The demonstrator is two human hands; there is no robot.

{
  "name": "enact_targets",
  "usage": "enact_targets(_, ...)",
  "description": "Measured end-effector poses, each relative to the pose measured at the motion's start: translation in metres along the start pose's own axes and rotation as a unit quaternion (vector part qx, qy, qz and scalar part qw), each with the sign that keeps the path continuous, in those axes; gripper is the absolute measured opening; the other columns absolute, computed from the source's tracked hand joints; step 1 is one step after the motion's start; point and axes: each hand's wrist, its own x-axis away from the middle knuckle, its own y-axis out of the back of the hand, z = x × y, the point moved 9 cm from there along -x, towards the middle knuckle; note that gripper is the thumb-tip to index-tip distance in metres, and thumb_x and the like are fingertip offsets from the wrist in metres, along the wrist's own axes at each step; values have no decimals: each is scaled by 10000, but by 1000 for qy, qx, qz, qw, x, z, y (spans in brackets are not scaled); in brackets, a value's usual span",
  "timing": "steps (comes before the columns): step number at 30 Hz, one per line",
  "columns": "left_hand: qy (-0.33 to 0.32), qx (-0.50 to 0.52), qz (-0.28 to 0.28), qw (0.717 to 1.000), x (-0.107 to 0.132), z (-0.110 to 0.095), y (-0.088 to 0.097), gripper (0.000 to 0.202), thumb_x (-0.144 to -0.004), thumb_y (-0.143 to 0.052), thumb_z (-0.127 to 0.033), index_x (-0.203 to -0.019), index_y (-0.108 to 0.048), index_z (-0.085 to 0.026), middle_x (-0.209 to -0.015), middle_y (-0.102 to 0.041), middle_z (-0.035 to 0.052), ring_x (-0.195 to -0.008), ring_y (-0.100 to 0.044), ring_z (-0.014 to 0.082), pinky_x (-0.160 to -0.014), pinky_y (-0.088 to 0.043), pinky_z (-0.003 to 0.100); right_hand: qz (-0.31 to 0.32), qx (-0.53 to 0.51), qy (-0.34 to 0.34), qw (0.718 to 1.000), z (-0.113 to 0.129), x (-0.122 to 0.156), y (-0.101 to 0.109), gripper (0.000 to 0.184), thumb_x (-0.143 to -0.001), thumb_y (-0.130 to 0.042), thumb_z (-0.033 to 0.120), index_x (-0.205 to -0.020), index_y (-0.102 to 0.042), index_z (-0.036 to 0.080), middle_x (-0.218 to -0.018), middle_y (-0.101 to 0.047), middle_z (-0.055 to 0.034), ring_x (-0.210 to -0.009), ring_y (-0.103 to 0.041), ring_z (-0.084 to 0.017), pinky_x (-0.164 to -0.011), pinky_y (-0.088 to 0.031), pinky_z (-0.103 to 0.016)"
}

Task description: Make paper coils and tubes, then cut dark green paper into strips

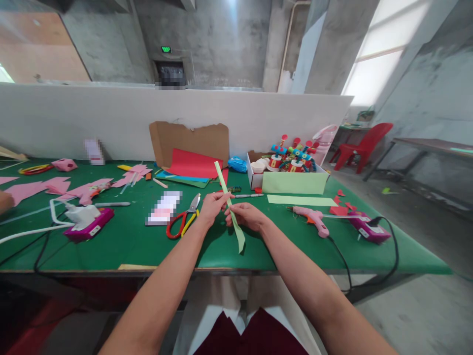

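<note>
A long, narrow light green paper strip (pixel 236 229) is held upright and tilted over the front of the green table (pixel 129 241). My left hand (pixel 211 206) pinches it near the middle from the left. My right hand (pixel 247 215) grips it just below, fingers closed on it from the right. The strip's top reaches up toward the red paper; its lower end hangs over the table's front edge.
Red-handled scissors (pixel 184 219) lie left of my hands. A pink glue gun (pixel 312 219) and a magenta power strip (pixel 367 228) lie to the right, another power strip (pixel 88 224) to the left. A white box (pixel 288 180) holds paper-cup figures. Pink paper pieces (pixel 55 187) are spread at left.
</note>
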Motion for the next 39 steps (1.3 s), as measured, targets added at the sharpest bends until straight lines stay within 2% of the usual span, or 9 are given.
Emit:
enact_targets(5,-31,17,-48,998,-1,-5,13,473,-715,-653,-590,-827,-744,-140,-453,-427,-54,-445,-396,75,-471,-323,225,22,-7,-25,999,-6,-1,-3,345,-776,-733,443,-805,-688,102,-611,-686,-38,-564,-659,-140,-664,-542,-296)
enact_targets(6,-20,22,-34,999,-1,-3,11,491,-714,-650,-602,-841,-742,-137,-449,-426,-56,-440,-397,74,-467,-319,223,21,-11,-25,999,-6,-2,-3,340,-773,-738,438,-801,-686,102,-605,-683,-33,-559,-656,-138,-664,-542,-295)
enact_targets(10,52,3,103,993,3,10,-15,498,-651,-721,-589,-805,-732,-116,-456,-486,-37,-440,-434,75,-467,-329,219,7,-29,-6,1000,-3,-3,1,336,-748,-759,433,-760,-676,108,-578,-666,-18,-529,-639,-128,-648,-544,-285)
enact_targets(11,57,-1,119,991,4,11,-18,483,-638,-736,-575,-783,-728,-114,-456,-497,-31,-446,-444,78,-473,-336,220,4,-30,-3,1000,-2,-3,2,336,-747,-760,433,-751,-673,109,-571,-661,-16,-522,-636,-128,-643,-544,-285)
enact_targets(13,40,7,100,994,3,9,-15,457,-642,-736,-562,-749,-722,-118,-447,-489,-32,-453,-441,79,-482,-341,221,0,-24,-4,1000,-1,-3,3,330,-757,-752,430,-742,-670,111,-562,-656,-16,-521,-638,-131,-638,-543,-286)
enact_targets(16,0,35,24,999,-1,2,1,445,-663,-715,-569,-734,-721,-130,-443,-459,-41,-455,-411,74,-480,-322,222,-3,-10,-18,1000,-2,-1,3,321,-763,-746,425,-748,-675,111,-565,-658,-15,-530,-647,-134,-632,-541,-279)
enact_targets(18,-20,53,-3,998,-2,-1,8,449,-667,-711,-575,-752,-723,-135,-460,-459,-41,-462,-406,73,-480,-315,221,-1,-6,-25,1000,-2,0,3,326,-750,-754,427,-751,-682,110,-578,-666,-17,-535,-652,-135,-624,-541,-272)
enact_targets(24,-2,19,31,999,-1,5,0,486,-733,-637,-605,-770,-727,-129,-451,-447,-35,-435,-397,80,-464,-293,230,-15,6,-27,1000,-2,0,5,299,-778,-734,396,-754,-682,103,-631,-697,-47,-565,-659,-130,-637,-540,-266)
enact_targets(39,-27,31,-14,999,-6,5,10,478,-744,-627,-595,-745,-727,-128,-434,-434,-36,-430,-394,80,-453,-288,225,-1,45,-48,998,-5,1,3,292,-820,-686,390,-783,-691,100,-707,-723,-79,-595,-671,-124,-616,-532,-236)
